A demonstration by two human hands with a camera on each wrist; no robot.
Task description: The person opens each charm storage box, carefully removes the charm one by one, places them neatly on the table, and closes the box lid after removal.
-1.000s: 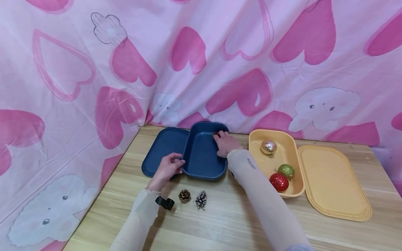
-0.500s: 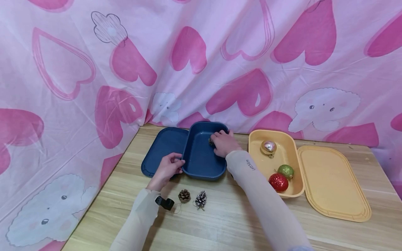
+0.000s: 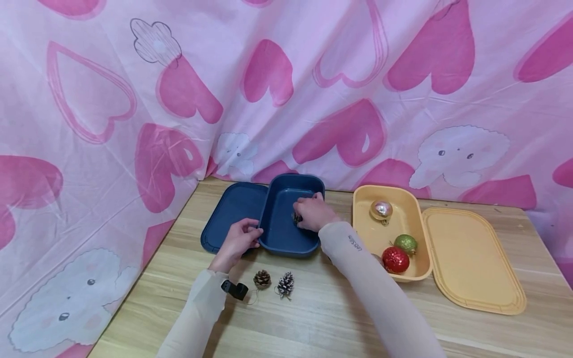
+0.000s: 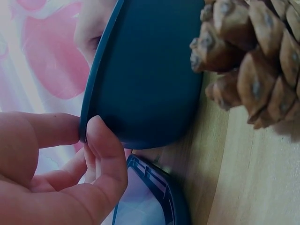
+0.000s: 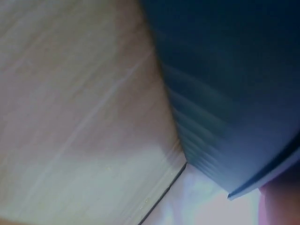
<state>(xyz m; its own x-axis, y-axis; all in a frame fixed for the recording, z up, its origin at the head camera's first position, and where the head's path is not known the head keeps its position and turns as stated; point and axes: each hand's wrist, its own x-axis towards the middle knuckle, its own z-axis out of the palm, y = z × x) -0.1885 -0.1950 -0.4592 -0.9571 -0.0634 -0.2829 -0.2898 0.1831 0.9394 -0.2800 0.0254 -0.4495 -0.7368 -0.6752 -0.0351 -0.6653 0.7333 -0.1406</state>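
A dark blue box stands open at the back of the wooden table, its blue lid lying flat to its left. My left hand pinches the box's left rim; in the left wrist view thumb and finger of my left hand clamp the edge of the blue box. My right hand reaches into the box and holds a small dark pine cone just above its floor. The right wrist view shows only a blurred wall of the blue box and wood.
A brown pine cone and a frosted pine cone lie in front of the blue box. To the right, a yellow box holds pink, green and red baubles; its yellow lid lies beside it. Pink heart cloth hangs behind and left.
My right hand has drawn back from the blue box's far right corner toward its middle, carrying the small pine cone. The left hand stays on the rim.
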